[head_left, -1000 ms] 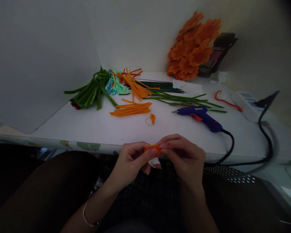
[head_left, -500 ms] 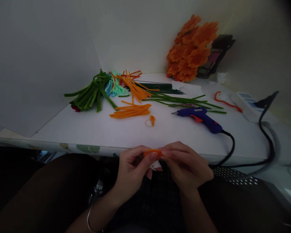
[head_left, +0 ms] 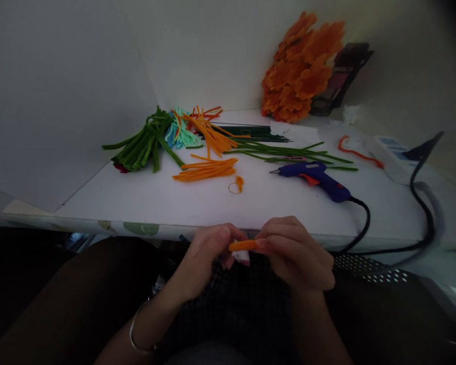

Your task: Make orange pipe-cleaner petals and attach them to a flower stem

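Note:
A short, folded orange pipe cleaner piece (head_left: 242,246) is pinched between the thumb and fingertips of my right hand (head_left: 296,253), just off the table's front edge. Its free end reaches toward my left hand (head_left: 209,253), whose fingers curl round a small white scrap (head_left: 241,256), tissue by its look. The scrap lies right under the orange piece, and whether the two touch is unclear. On the table beyond are a pile of orange pipe cleaners (head_left: 205,170) and a small orange twist with a thin loop (head_left: 239,183).
A blue glue gun (head_left: 315,178) lies at the right, its black cord running off the table edge. Green pipe cleaners (head_left: 144,144) are heaped at the left. Orange flowers (head_left: 298,71) stand at the back, and a white power strip (head_left: 395,157) sits far right.
My left thumb has lifted off the orange piece and moved up and left. The orange piece now shows more of its length, held by my right hand.

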Demonstrator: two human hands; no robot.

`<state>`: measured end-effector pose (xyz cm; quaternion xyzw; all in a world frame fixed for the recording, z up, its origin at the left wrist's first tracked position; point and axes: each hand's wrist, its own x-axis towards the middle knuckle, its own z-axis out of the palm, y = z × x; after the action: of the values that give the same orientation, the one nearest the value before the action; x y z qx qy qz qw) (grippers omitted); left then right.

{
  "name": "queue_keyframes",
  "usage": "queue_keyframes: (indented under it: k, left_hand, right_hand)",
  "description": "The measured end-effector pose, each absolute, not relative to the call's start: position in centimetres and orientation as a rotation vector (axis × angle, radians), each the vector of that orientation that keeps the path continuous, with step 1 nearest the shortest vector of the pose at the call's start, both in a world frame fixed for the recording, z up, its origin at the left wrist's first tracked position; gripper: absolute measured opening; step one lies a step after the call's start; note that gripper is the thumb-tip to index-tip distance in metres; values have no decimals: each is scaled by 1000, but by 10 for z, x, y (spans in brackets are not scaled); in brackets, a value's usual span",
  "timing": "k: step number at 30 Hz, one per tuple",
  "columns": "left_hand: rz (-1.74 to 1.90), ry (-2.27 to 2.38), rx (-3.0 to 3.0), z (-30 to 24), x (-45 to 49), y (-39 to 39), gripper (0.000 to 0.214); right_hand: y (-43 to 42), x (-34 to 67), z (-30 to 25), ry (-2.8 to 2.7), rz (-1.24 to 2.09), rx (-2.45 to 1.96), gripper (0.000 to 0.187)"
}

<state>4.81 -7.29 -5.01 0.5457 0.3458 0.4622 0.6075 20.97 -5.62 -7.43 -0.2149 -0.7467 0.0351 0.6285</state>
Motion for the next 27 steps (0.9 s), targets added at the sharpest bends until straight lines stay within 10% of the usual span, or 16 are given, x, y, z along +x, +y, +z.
queue_keyframes:
  k: [9, 21, 27]
  left_hand:
    - [670, 708, 716, -37, 47, -63, 19]
    - [1128, 843, 2291, -26, 36, -75, 12]
    - [866, 836, 1418, -28, 43, -74, 19]
  right_hand:
    - [-61, 220, -74, -1837, -15, -451, 27]
    - [-79, 210, -66, -1667, 650, -883, 10]
    - [-73, 214, -72, -1673, 514, -638, 27]
